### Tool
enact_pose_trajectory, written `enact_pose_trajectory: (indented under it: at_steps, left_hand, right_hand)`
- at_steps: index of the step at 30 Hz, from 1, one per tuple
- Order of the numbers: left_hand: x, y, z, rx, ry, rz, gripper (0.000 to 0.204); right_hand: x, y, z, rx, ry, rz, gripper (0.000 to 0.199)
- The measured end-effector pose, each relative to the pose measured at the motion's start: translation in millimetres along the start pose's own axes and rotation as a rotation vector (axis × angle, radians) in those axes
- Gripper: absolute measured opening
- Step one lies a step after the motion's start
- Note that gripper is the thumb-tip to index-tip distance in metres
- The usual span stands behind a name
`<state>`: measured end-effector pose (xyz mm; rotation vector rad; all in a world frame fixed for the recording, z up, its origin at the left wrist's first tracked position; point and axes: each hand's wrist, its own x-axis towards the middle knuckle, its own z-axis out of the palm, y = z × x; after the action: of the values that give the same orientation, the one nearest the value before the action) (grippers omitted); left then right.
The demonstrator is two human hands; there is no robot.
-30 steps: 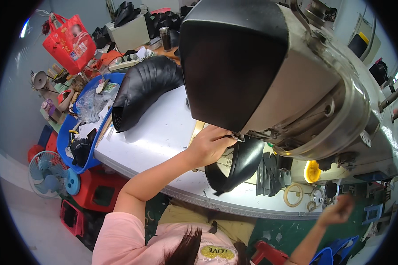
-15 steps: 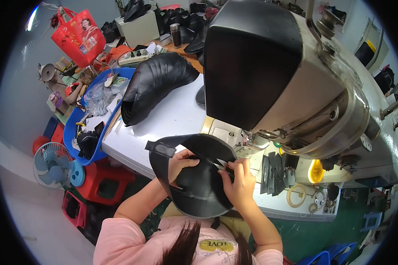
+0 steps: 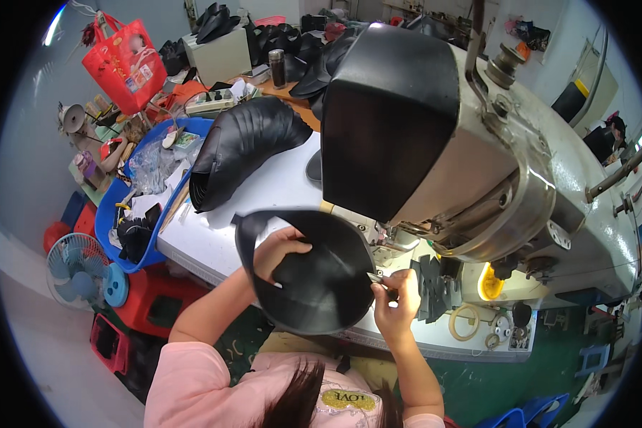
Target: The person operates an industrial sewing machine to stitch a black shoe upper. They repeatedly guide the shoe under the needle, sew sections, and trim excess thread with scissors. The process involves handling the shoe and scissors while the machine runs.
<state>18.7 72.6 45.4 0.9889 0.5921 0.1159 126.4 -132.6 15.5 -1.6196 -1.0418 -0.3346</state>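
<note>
A rounded black leather piece [image 3: 319, 289], curved up into a loop at its left side, hangs in front of me over the near edge of the table. My left hand [image 3: 282, 251] reaches inside the loop and grips the leather, thumb on its upper face. Small thread snips [image 3: 375, 278] with pale metal blades sit pinched in my right hand [image 3: 398, 301]. Their tips are at the leather's right edge; whether they touch it I cannot tell. Part of the snips is hidden by my fingers.
A large sewing machine [image 3: 435, 135] stands just beyond the leather on the right. Stacked black leather pieces [image 3: 246, 151] lie on the white table [image 3: 200, 246]. Black strips [image 3: 428, 285] and a beige ring [image 3: 464, 323] are at right. Left are blue bins [image 3: 110, 242] and a fan [image 3: 78, 267].
My right hand, with the snips, has moved from over the leather's inner face to its right edge, slightly lower. The leather has turned and its upper left strap now curves round. My view has shifted slightly.
</note>
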Motion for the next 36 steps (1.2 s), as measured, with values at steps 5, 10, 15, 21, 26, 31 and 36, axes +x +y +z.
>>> enact_pose_trajectory:
  at_steps: [5,10,15,21,26,31,36]
  left_hand:
    - [-1,-5,6,-0.005,0.021,0.034,0.013]
    - [-3,-28,11,0.168,-0.006,0.264,0.024]
    - [-5,-44,-1,0.297,0.127,0.254,0.024]
    - [-15,-38,5,-0.062,0.024,0.154,0.023]
    - [-1,-62,-10,-0.178,0.036,0.146,0.018]
    - [-14,-22,3,-0.058,-0.012,0.020,0.016]
    - [-11,12,2,0.203,-0.082,-0.160,0.019]
  right_hand:
    - [12,-18,6,-0.041,-0.112,0.010,0.024]
    - [15,-15,21,-0.106,-0.114,0.022,0.027]
    - [18,-18,23,-0.069,-0.128,-0.031,0.027]
    - [19,-24,29,-0.044,-0.126,-0.054,0.028]
    - [22,-28,28,-0.017,-0.142,-0.033,0.023]
    - [13,-20,14,0.176,-0.071,0.168,0.018]
    - [16,-20,2,0.030,-0.244,0.423,0.018]
